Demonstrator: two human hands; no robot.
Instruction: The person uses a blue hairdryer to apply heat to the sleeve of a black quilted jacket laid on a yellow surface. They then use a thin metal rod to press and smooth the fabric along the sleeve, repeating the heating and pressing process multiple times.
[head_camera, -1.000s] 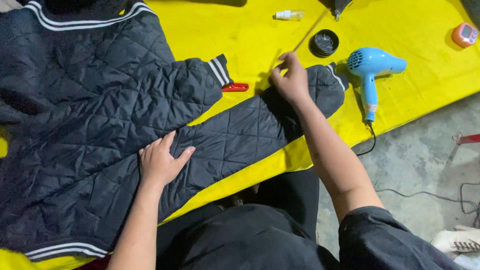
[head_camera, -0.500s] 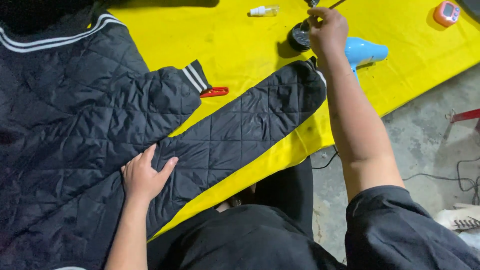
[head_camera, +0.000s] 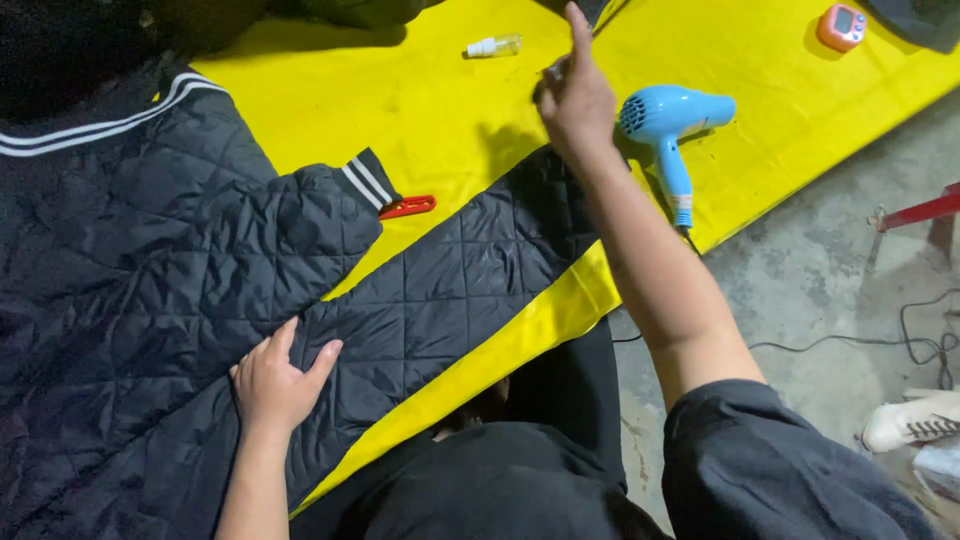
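At the lower left of the frame, the left hand (head_camera: 275, 385) is being pressed flat, fingers spread and open, on the dark quilted jacket (head_camera: 150, 290), just where the body meets the sleeve (head_camera: 450, 280). The sleeve is being laid out diagonally toward the upper centre, across a yellow mat (head_camera: 420, 110) that is covering the floor.

Further up, the right hand (head_camera: 572, 95) is being held raised above the sleeve's far end, one finger pointing up; a small object appears to be pinched in it, but what it is cannot be told, nor whether the hand is closed around it.

Judgement: for the flattening in hand to be done well, the left palm should be kept firm so the quilting is not bunching, and the sleeve should be kept straight along its length.

Beside the striped cuff (head_camera: 365, 180), a small red clip-like item (head_camera: 407, 207) is lying on the mat. To the right of the raised hand, a light blue hair dryer (head_camera: 672, 125) is lying with its cord trailing off onto the concrete. At the upper centre, a small clear bottle (head_camera: 495, 46) with a white cap is lying on its side. At the upper right, a small orange rounded timer-like device (head_camera: 840, 26) is resting.
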